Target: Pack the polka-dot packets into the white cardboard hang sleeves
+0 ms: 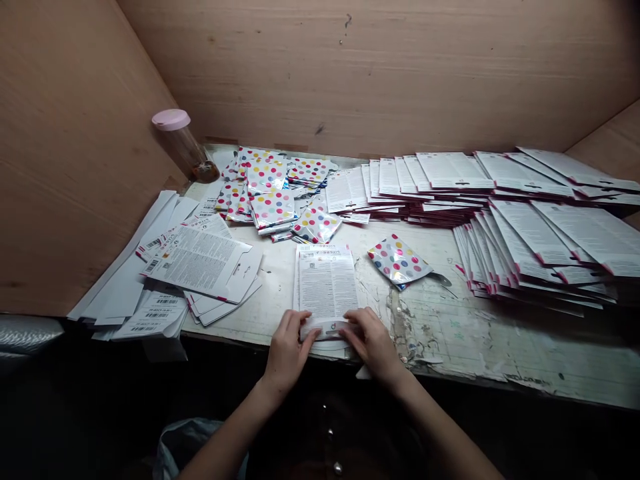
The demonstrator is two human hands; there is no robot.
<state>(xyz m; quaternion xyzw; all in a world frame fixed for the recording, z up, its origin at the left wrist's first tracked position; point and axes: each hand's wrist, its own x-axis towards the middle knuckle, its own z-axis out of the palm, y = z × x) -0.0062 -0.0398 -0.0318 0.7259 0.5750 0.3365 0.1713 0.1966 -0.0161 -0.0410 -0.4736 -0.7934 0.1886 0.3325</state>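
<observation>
Both my left hand (287,350) and my right hand (373,340) grip the lower end of a white printed card (327,293), which lies flat on the table. Its folded bottom flap (330,328) with a hang hole sits between my fingers. Just beyond my right hand lies a loose polka-dot foil packet (399,260). A heap of similar dotted packets (267,187) is spread further back. Stacked printed cards with red edges (525,233) fan out on the right, and white barcoded cards (197,260) lie to my left.
A pink-lidded plastic bottle (177,137) stands in the far left corner. Plywood walls (375,67) rise behind and beside the worn, stained table (475,327). A small metal tool (443,279) pokes out beneath the loose packet. A plastic bag (185,450) sits below the front edge.
</observation>
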